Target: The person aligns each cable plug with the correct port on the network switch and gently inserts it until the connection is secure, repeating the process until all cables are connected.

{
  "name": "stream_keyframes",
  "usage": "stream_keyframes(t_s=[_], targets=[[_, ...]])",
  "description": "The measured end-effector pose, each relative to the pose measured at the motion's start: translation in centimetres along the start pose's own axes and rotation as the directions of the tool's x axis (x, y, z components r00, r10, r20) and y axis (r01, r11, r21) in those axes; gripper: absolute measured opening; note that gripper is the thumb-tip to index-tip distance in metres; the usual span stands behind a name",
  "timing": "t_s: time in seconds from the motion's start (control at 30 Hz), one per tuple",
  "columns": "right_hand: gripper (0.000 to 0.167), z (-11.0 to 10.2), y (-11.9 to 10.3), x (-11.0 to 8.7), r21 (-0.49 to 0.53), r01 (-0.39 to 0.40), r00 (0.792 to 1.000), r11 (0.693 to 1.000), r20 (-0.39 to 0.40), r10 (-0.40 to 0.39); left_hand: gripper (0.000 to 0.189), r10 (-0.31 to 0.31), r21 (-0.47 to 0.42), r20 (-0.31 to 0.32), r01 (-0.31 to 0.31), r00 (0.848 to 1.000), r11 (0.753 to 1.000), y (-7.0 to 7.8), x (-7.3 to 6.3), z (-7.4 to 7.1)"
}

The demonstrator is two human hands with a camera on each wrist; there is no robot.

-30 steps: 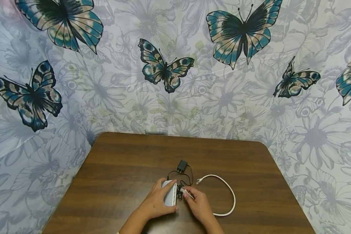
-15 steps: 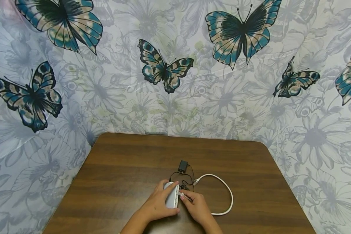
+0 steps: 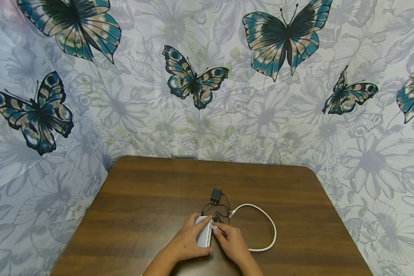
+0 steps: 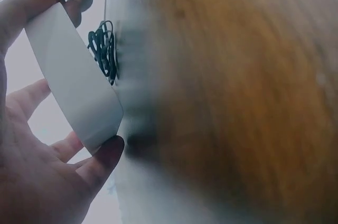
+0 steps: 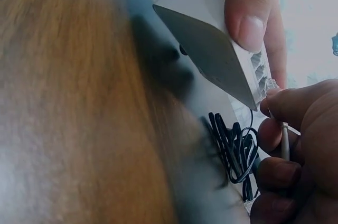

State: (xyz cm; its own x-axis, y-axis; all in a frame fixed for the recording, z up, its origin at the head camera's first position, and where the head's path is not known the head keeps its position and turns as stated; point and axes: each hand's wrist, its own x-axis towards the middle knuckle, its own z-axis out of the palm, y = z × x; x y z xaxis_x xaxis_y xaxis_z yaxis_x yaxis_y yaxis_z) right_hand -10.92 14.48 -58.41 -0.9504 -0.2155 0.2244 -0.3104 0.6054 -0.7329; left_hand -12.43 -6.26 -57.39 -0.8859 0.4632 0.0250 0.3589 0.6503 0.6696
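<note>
My left hand (image 3: 189, 238) grips a small white network switch (image 3: 204, 232) by its ends, thumb at the near end and fingers at the far one. The right wrist view shows a row of ports (image 5: 259, 72) along its side. With thumb and fingertips my right hand (image 3: 232, 242) pinches one end of a white Ethernet cable (image 3: 275, 230); its clear plug (image 5: 271, 84) is at the ports. Whether it sits inside a port, I cannot tell. The cable's other plug (image 3: 232, 214) lies beyond the right hand. A black power cord (image 5: 232, 147) is bundled beside the switch.
Behind the hands, a black power adapter (image 3: 216, 195) lies on the brown wooden table (image 3: 151, 184), its thin cord running to the far end of the switch. A butterfly-patterned cloth (image 3: 200, 130) hangs behind the table.
The switch has shifted slightly right and nearer in my left hand. My right hand has brought the Ethernet plug up to its ports; the loose cable loop has slid a little.
</note>
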Motion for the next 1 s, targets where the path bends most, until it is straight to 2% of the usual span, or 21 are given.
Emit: stream_keyframes(t_s=[0.17, 0.4, 0.53, 0.7, 1.0], targets=[[0.029, -0.1, -0.1, 0.0, 0.017, -0.018, 1.0, 1.0, 0.014, 0.018, 0.094, 0.014, 0.004, 0.006, -0.015, 1.0, 1.0, 0.1, -0.1, 0.0], [0.027, -0.3, 0.1, 0.2, -0.017, -0.018, 1.0, 1.0, -0.018, 0.018, 0.094, 0.023, -0.007, 0.037, -0.023, 0.999, 1.0, 0.2, -0.2, -0.1], [0.026, -0.6, -0.1, 0.3, -0.075, -0.022, 1.0, 0.997, -0.011, 0.021, 0.094, 0.022, -0.009, 0.049, -0.021, 0.999, 1.0, 0.1, -0.1, -0.2], [0.025, -1.1, -0.4, 0.2, -0.178, -0.03, 0.999, 0.984, 0.039, 0.037, 0.097, 0.031, 0.003, 0.046, -0.031, 0.998, 1.0, 0.0, 0.0, -0.2], [0.017, -1.7, -0.7, 0.3, -0.268, 0.047, 0.995, 0.962, 0.097, -0.022, 0.11, 0.088, 0.02, 0.002, -0.088, 0.996, 0.996, -0.2, -0.2, -0.1]])
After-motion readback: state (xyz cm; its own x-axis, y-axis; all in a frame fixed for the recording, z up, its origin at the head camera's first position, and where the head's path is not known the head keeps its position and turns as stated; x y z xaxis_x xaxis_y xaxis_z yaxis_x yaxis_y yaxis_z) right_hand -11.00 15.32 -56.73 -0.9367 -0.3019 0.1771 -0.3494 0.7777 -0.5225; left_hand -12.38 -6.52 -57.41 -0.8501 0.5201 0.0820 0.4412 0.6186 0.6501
